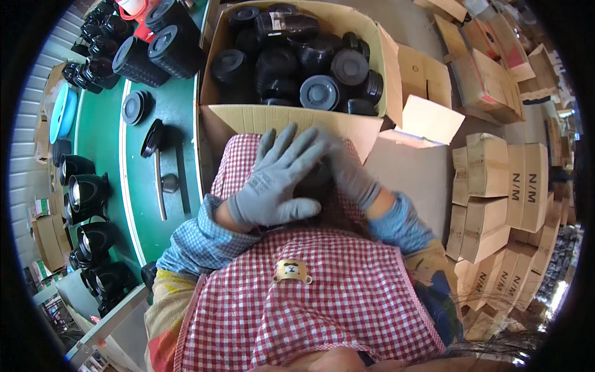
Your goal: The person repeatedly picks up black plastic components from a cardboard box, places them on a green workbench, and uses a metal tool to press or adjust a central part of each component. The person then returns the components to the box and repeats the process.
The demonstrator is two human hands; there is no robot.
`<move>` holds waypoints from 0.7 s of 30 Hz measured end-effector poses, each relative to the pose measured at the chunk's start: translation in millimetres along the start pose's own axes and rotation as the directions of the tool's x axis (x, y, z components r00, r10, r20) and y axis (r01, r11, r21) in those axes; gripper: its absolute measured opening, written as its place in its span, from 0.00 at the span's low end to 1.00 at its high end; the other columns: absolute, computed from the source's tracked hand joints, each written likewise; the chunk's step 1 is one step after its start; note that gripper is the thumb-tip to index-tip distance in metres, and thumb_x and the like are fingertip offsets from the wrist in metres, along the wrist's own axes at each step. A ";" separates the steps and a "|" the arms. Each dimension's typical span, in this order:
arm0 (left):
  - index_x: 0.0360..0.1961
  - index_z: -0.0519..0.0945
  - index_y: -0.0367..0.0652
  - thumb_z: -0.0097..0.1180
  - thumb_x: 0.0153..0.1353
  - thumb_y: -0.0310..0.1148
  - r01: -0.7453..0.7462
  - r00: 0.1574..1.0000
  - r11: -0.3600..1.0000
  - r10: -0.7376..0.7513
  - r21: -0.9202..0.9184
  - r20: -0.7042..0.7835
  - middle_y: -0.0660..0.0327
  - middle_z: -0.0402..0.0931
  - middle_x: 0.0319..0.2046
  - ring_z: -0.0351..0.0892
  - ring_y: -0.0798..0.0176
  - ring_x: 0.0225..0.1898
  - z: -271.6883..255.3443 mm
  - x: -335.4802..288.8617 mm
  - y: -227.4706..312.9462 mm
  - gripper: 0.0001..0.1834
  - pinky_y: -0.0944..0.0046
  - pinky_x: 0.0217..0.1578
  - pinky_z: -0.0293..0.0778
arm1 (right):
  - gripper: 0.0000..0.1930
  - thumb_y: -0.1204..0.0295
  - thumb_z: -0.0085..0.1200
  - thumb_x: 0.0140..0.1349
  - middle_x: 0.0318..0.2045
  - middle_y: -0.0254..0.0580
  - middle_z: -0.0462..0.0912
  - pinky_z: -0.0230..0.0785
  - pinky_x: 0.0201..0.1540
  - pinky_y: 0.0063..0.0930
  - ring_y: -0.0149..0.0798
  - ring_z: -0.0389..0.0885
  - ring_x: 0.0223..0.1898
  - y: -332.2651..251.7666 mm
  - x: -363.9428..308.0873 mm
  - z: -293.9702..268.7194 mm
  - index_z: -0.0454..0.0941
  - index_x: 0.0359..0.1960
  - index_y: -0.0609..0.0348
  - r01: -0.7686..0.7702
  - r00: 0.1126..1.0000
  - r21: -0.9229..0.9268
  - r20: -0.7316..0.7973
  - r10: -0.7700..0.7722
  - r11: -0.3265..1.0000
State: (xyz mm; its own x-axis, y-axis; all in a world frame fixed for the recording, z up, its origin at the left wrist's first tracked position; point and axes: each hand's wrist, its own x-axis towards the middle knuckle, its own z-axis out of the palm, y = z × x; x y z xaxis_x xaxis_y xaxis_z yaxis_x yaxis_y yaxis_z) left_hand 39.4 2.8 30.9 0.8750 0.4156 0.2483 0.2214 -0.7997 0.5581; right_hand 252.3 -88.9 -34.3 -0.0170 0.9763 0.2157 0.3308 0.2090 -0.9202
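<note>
My left hand, in a grey work glove, is spread over my lap with its fingers stretched out. My right hand, gloved the same way, is smeared by motion; its fingers partly disappear behind the left one. Between and beneath the hands sits a dark, rounded object, mostly covered, so its kind is unclear. Just beyond my hands stands an uncovered cardboard box filled with black round containers, some upright and some on their sides. A red-checked apron covers my front and lap.
At left, a green table bears stacked black tubs, black discs, a black ring and a thin wooden stick. Glossy black vessels and a light-blue basin line its far side. Cartons are stacked at right.
</note>
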 end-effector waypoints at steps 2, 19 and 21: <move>0.73 0.63 0.43 0.49 0.63 0.69 0.156 0.985 0.987 -0.153 0.036 -0.076 0.42 0.60 0.72 0.54 0.31 0.73 15.0 -13.9 -49.1 0.48 0.32 0.71 0.41 | 0.34 0.47 0.29 0.78 0.68 0.54 0.71 0.49 0.74 0.50 0.58 0.65 0.70 -29.2 -10.1 3.5 0.70 0.67 0.63 0.290 0.951 -0.168 0.159 -0.265 0.942; 0.64 0.73 0.42 0.53 0.71 0.44 0.314 0.941 0.889 -0.338 0.334 0.016 0.45 0.71 0.65 0.66 0.36 0.69 1.4 -15.3 -56.9 0.26 0.35 0.68 0.58 | 0.47 0.32 0.38 0.66 0.71 0.58 0.64 0.43 0.77 0.55 0.62 0.57 0.74 -57.6 -8.1 -10.8 0.59 0.75 0.58 0.259 0.901 -0.128 0.389 -0.192 0.957; 0.64 0.73 0.36 0.50 0.71 0.40 0.287 0.910 0.957 -0.264 -0.028 0.318 0.44 0.75 0.60 0.76 0.37 0.59 -18.7 3.0 -40.5 0.25 0.45 0.60 0.72 | 0.50 0.29 0.39 0.64 0.73 0.58 0.60 0.41 0.77 0.55 0.62 0.54 0.75 -27.7 8.4 -26.6 0.58 0.76 0.57 0.235 0.932 -0.169 0.320 -0.172 0.957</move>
State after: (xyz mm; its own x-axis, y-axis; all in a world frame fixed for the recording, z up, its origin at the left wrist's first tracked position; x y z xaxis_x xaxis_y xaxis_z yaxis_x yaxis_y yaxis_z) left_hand 25.0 44.6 23.9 0.8753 0.4515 -0.1732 0.4513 -0.6339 0.6281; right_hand 268.0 -88.1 1.7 -0.3750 0.8914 0.2546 0.4721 0.4200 -0.7751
